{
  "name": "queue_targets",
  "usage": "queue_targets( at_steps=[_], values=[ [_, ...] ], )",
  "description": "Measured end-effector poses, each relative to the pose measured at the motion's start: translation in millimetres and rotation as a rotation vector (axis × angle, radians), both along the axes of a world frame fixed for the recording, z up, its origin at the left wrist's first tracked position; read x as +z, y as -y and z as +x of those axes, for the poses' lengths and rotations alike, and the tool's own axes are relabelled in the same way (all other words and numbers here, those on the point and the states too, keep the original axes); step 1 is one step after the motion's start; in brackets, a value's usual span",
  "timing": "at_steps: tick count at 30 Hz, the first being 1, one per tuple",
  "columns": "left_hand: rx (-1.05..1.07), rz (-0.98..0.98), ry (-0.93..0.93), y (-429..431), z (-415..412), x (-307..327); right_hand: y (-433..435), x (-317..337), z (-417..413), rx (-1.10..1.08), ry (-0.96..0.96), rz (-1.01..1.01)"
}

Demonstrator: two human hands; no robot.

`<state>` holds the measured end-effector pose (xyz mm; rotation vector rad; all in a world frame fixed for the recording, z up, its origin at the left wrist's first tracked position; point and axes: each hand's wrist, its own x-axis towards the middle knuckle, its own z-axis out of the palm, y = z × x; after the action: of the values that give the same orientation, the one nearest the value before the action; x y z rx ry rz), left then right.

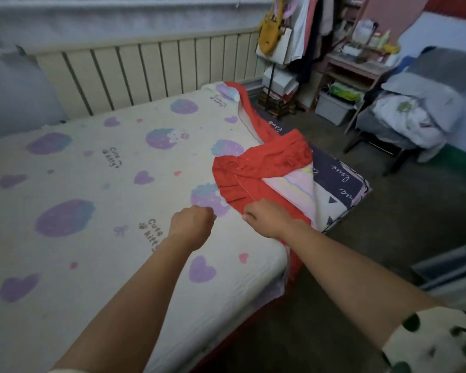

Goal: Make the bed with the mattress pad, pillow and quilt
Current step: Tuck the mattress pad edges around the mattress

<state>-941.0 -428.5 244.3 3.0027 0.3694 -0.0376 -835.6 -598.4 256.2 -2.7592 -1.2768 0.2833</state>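
Note:
A cream mattress pad [97, 184] printed with purple hearts and strawberries covers the bed. Along its right edge a red ruffled fabric [256, 168] is folded back over the pad, with a pink striped layer [293, 189] and a dark blue printed mattress cover [342, 181] showing beneath. My right hand [267, 218] grips the near edge of the red fabric. My left hand [193, 224] hovers over the pad just to its left, fingers curled into a fist; what it holds, if anything, is hidden. No pillow is clearly in view.
A cream slatted radiator panel [151, 74] runs behind the bed. A clothes rack with a yellow bag [271, 30] and a cluttered pink shelf [353, 68] stand at the far right. A chair piled with grey and white bedding [414, 111] sits on the dark floor [361, 265].

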Motion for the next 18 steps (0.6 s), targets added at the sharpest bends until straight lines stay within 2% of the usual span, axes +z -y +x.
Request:
queue_targets(
  at_steps=[10,18],
  values=[
    [-0.154,-0.137,0.064,119.1,143.9,-6.0,142.4,11.1,109.1,-0.225,-0.041,0.023],
    [-0.148,-0.140,0.120,162.0,269.2,-38.4,195.3,-5.5,227.8,-0.254,-0.027,0.021]
  ],
)
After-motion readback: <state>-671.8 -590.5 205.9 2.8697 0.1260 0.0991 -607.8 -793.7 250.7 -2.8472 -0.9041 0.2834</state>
